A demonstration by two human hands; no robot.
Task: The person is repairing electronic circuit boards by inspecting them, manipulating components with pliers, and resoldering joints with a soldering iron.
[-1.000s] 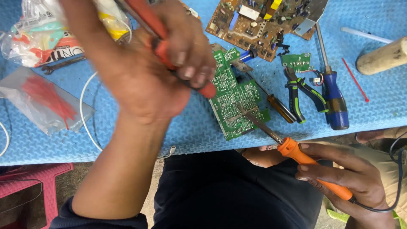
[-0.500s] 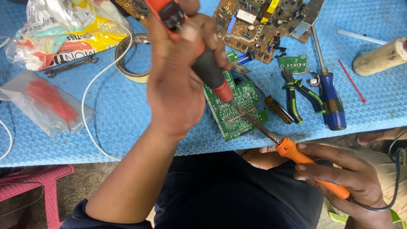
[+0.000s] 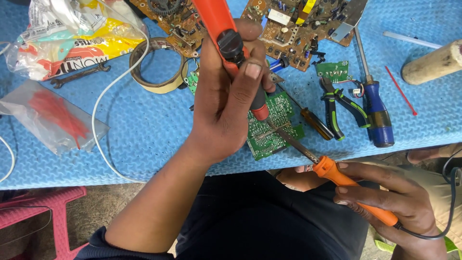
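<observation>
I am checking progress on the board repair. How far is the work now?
Done: the green circuit board lies solder side up on the blue mat. In hand: the right hand holds the orange soldering iron on it; the left hand holds a red-tipped tool beside it. Finished joints cannot be told.

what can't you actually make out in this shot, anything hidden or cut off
- Head view: the left hand covers the top left of the green circuit board.
- Whether the soldering iron tip touches the board: too small to tell.
- The orange tool in the left hand runs off the top edge.
- The iron's cable leaves at the right edge, past the right hand.
- The brown boards are cut by the top edge.
</observation>
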